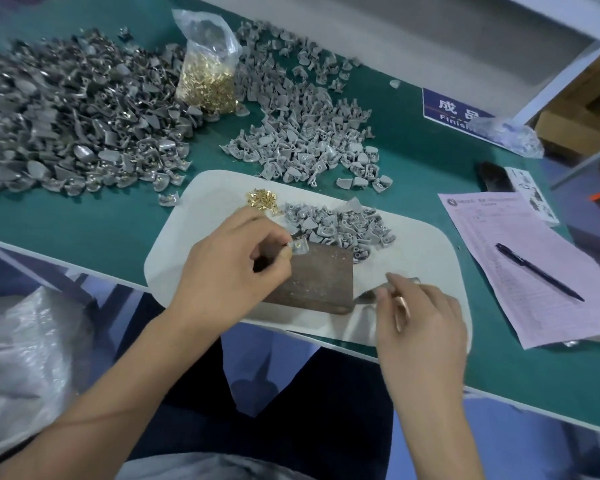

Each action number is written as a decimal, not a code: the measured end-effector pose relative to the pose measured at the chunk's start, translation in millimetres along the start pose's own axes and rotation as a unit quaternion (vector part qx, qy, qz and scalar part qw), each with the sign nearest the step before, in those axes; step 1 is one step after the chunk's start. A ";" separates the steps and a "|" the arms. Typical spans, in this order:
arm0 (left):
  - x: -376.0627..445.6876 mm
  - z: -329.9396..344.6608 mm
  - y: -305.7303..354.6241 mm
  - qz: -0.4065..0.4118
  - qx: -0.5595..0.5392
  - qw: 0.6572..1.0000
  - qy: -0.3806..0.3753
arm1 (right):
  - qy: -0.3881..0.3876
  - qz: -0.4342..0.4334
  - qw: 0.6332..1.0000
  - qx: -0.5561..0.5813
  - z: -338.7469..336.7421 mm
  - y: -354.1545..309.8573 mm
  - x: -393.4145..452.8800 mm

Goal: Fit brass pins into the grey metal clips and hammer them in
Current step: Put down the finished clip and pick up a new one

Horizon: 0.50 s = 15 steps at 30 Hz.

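Observation:
My left hand [236,258] pinches a grey metal clip [299,246] with a brass pin in it, holding it at the top left corner of a rusty brown metal block [316,278]. My right hand [420,320] is closed around the hammer [378,292], whose grey head shows just right of the block. A small heap of loose brass pins [262,199] and a pile of grey clips [340,225] lie on the white mat [201,209] behind the block.
Big heaps of grey clips [302,129] and of darker clips [66,116] cover the green table [84,220] at the back. A plastic bag of brass pins [207,77] stands between them. Pink paper [520,268] with a pen [537,271] lies right.

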<state>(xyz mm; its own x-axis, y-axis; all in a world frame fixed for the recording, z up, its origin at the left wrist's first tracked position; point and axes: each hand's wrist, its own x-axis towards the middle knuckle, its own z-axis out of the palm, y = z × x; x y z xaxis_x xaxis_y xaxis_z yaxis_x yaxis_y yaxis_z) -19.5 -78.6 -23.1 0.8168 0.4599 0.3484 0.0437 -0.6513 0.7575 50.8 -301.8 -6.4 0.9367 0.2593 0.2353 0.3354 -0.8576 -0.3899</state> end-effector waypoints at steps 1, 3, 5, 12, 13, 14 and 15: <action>-2.2 -2.7 -2.2 -0.004 0.008 1.000 0.026 | 0.013 -0.044 0.998 0.052 2.4 -10.1 3.6; -5.3 -11.0 -11.8 -0.017 0.014 0.998 0.064 | 0.021 -0.127 0.985 0.113 10.0 -34.4 12.1; -6.4 -19.7 -23.3 -0.018 0.021 0.997 0.076 | -0.020 -0.186 0.969 0.163 21.1 -61.2 23.1; 2.6 -50.3 -65.5 -0.054 0.138 0.983 0.106 | -0.181 -0.302 0.929 0.113 81.0 -136.0 63.9; 4.1 -56.1 -73.3 -0.065 0.156 0.980 0.103 | -0.197 -0.311 0.924 0.104 88.5 -145.9 70.5; 5.0 -60.6 -80.8 -0.076 0.168 0.978 0.097 | -0.213 -0.319 0.919 0.095 95.6 -155.4 76.5; 5.1 -64.1 -87.2 -0.085 0.175 0.977 0.092 | -0.223 -0.331 0.913 0.080 102.1 -164.4 81.1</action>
<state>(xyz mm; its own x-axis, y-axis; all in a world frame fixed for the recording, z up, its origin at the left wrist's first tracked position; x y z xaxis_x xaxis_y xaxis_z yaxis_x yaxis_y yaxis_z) -56.1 19.2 -52.0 0.6644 0.6591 0.3523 0.3893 -0.7076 0.5897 82.0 -94.4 -14.1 0.4595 0.8833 0.0936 0.8197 -0.3810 -0.4278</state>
